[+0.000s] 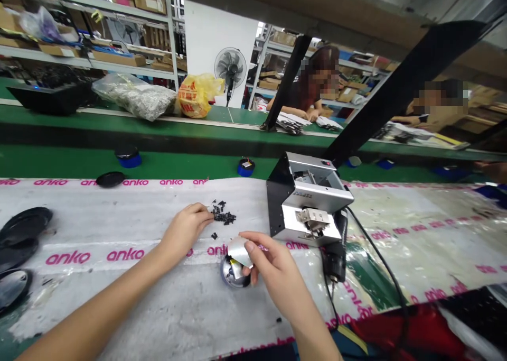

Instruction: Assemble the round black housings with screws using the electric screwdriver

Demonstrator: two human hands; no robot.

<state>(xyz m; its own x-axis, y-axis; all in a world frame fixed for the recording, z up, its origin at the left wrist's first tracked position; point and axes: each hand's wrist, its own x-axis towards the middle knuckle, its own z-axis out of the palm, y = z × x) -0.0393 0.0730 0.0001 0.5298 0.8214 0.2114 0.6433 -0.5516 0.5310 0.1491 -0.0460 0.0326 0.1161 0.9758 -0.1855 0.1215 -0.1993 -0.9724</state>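
Note:
My left hand [187, 230] is at the left edge of a small pile of black parts [225, 216], its fingertips pressed together. Whether a part is between them is hidden. A thin silvery metal plate [238, 251] is pinched in my right hand [275, 263], tilted above a round housing [233, 280]. That housing sits on the covered bench, with something silver and yellow inside; the plate and my fingers hide part of it. One loose black piece [214, 235] lies between the pile and the plate.
A silver-and-black machine [312, 197] stands right of my hands, with a black power screwdriver [336, 260] and cable beside it. Black round covers [26, 226] lie at left. Blue round units [246, 166] rest on the green belt behind. Two people work across the bench.

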